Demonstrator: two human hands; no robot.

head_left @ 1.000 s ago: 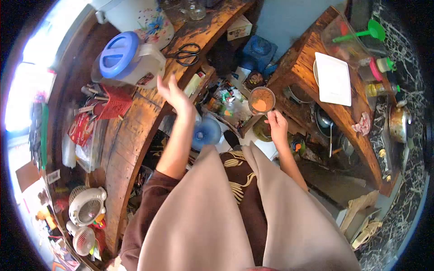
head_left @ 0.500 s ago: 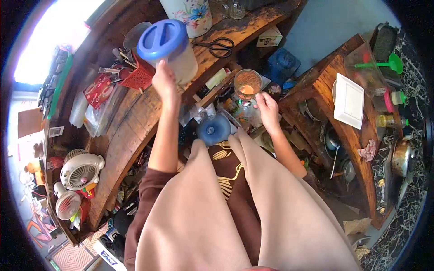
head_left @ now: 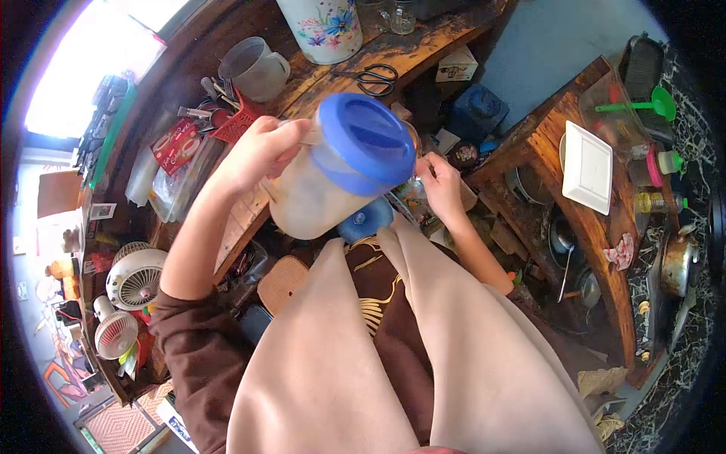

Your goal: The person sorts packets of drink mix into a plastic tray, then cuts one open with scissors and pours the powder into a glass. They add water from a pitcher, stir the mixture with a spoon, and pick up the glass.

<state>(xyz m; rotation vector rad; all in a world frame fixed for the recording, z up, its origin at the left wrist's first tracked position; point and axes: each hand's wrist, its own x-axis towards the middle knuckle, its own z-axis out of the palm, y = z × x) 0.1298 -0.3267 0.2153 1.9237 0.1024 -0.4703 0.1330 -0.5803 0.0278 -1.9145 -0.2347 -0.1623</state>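
Observation:
My left hand (head_left: 261,155) is closed round the handle of a cloudy plastic pitcher (head_left: 314,200) with a blue lid (head_left: 370,147). The pitcher is tilted, its lid end leaning to the right over my lap. Close beside the lid, my right hand (head_left: 442,185) has its fingers closed on the handle of a glass mug. The lid hides most of that mug in this view. Past the pitcher, a round blue object (head_left: 367,221) shows between my knees.
Scissors (head_left: 374,79), a clear plastic jug (head_left: 257,69) and a floral canister (head_left: 325,32) stand or lie on the wooden counter (head_left: 446,30). A red basket (head_left: 242,121) holds utensils. White fans (head_left: 138,278) are at left, a white tray (head_left: 587,168) on the right shelf.
My left hand has brought the pitcher down and right from over the counter, tilting it toward the mug. The mug, in plain sight before, is now mostly behind the lid.

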